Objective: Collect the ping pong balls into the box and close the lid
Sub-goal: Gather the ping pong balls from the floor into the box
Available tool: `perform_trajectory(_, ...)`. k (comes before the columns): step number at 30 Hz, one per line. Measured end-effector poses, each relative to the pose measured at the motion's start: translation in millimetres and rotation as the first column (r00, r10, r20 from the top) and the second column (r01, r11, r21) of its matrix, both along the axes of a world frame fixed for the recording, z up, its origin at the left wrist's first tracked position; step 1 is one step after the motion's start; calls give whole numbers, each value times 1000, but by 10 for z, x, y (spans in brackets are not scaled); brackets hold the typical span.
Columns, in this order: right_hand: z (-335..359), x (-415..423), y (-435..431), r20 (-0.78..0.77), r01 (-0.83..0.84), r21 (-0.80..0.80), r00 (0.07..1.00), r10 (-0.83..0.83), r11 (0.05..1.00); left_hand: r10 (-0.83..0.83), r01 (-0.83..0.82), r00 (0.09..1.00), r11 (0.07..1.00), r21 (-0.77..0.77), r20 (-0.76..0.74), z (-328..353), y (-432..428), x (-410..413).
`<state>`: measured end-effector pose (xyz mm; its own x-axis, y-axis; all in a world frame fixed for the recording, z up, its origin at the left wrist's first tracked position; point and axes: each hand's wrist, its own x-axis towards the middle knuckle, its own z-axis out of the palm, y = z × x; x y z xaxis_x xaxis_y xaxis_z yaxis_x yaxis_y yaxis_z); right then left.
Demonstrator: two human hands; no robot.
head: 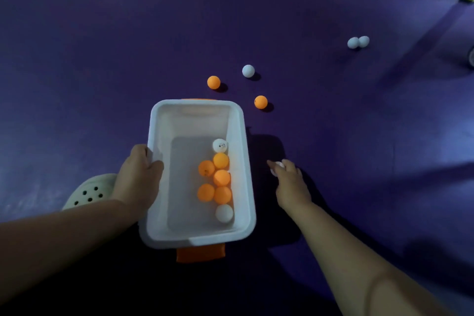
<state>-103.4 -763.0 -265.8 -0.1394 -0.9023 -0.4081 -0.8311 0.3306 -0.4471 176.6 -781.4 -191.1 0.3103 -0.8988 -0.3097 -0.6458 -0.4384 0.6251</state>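
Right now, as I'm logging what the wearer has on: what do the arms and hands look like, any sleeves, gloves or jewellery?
The left forearm and right forearm show no sleeve up to the frame's edge. The left hand and right hand wear no gloves; no watch, band or ring shows, though the light is dim.

Eight orange balls (213, 82), nine white balls (248, 71)

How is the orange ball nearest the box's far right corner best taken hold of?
Come from above and pinch the orange ball across its widest part; it is round and lies free on the floor. The right hand holds a white ball.
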Motion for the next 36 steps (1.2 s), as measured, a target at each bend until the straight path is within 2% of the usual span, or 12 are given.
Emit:
perform_trajectory(2,42,36,-54,-20,67,36,998,-66,997,20,-19,998,1000,12,-52,-13,-61,31)
perform_trajectory(4,69,79,-151,64,120,63,990,-124,991,29,-29,995,1000,-1,-97,-11,-121,67)
perform_trajectory(5,110,121,-212,63,146,-2,987,-146,989,26,-27,994,1000,-9,-107,-3,-151,83)
perform_trajectory(8,488,410,-444,256,284,-214,940,-227,935,33,-34,989,999,-5,-141,22,-225,130)
perform_trajectory(11,828,714,-646,339,240,-361,934,-113,901,68,-69,982,998,3,-175,31,-303,185)
perform_trajectory(14,1005,936,-786,277,44,-371,959,65,928,104,-104,970,995,9,-219,48,-415,234)
perform_trajectory(16,1029,1009,-889,247,-17,-354,963,111,935,127,-129,961,992,7,-245,47,-484,271)
perform_trajectory(20,910,938,-1205,246,174,-384,966,-81,907,189,-198,941,980,-2,-280,57,-588,352)
perform_trajectory(23,654,749,-1449,89,182,-329,983,-161,927,216,-234,926,972,-21,-311,77,-648,406)
perform_trajectory(30,226,618,-1791,-203,10,-88,979,-28,996,247,-276,894,961,-26,-374,96,-771,522)
perform_trajectory(33,152,629,-1910,-227,-25,34,973,32,999,264,-291,886,957,-14,-382,96,-818,564)
perform_trajectory(36,64,614,-1956,-167,-30,131,984,52,991,287,-311,878,951,-1,-384,78,-875,623)
